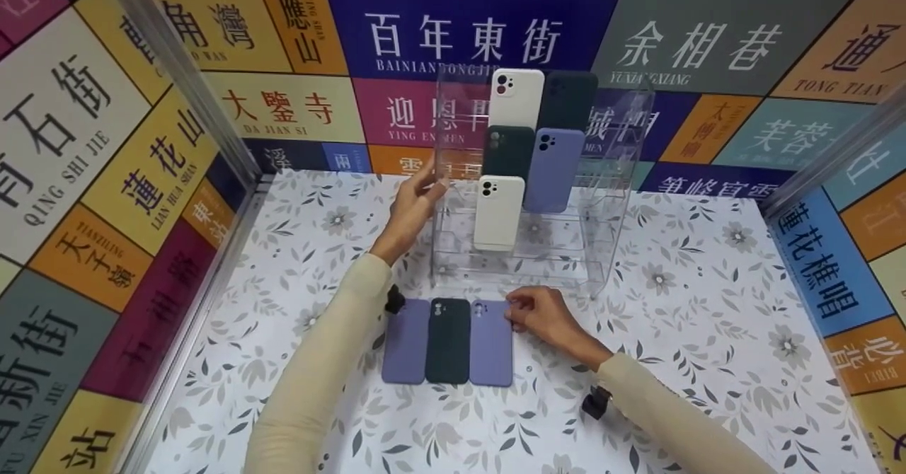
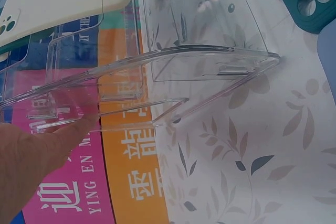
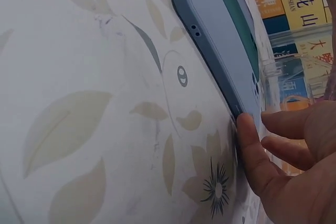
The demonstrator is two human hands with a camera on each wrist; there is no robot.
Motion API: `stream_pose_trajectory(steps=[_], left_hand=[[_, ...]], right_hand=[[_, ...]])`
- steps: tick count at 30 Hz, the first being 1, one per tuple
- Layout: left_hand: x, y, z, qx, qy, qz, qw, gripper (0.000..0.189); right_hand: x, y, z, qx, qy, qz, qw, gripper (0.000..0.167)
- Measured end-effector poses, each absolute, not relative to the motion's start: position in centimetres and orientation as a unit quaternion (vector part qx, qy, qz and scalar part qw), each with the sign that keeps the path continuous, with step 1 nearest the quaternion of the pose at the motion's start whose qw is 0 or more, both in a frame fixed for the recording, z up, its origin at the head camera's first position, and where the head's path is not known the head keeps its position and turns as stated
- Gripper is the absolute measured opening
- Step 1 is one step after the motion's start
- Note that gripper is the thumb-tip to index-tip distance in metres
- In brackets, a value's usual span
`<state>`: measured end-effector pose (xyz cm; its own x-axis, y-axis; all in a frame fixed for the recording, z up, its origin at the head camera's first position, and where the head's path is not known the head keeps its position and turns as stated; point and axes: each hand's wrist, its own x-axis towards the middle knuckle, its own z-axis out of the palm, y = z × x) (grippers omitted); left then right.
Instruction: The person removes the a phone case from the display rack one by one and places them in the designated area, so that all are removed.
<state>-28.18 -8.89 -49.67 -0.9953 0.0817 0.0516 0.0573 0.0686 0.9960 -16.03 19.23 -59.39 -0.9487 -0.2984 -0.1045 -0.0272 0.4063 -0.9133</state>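
Three phone cases lie side by side on the table: a left purple phone case (image 1: 405,347), a dark green phone case (image 1: 448,347) and a right purple phone case (image 1: 490,350). At the upper right corner of that last case, my right hand (image 1: 548,315) has bent fingers, with a fingertip (image 3: 244,121) against its edge. Behind the row stands a clear stepped display rack (image 1: 453,262). My left hand (image 1: 414,209) holds the rack's left side edge, its fingertips partly hidden behind the clear panel in the head view.
White phone cases stand at the rack's top (image 1: 520,99) and front (image 1: 498,216). Between them are a green case (image 1: 508,150), a purple case (image 1: 554,170) and a dark case (image 1: 570,99). Sign-printed walls (image 1: 467,28) enclose the leaf-patterned table (image 1: 694,332).
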Motion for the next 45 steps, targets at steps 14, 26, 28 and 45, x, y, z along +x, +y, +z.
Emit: stream_pose_trajectory(steps=[14, 26, 28, 45], left_hand=[[-27.9, -9.3, -49.9, 0.047, 0.725, 0.687, 0.012, 0.065], [-27.9, -9.3, -50.0, 0.047, 0.731, 0.681, 0.013, 0.065], [-27.9, -9.3, -50.0, 0.046, 0.731, 0.681, 0.013, 0.065], [-28.0, -8.9, -49.7, 0.06, 0.718, 0.693, 0.017, 0.064]], right_hand=[[-16.3, 22.3, -55.8, -0.113, 0.849, -0.51, 0.082, 0.025], [-16.7, 25.9, -53.1, -0.093, 0.856, -0.505, 0.066, 0.024], [-16.7, 26.3, -52.9, -0.089, 0.854, -0.508, 0.066, 0.025], [-17.1, 29.4, -50.8, -0.081, 0.866, -0.493, 0.02, 0.026]])
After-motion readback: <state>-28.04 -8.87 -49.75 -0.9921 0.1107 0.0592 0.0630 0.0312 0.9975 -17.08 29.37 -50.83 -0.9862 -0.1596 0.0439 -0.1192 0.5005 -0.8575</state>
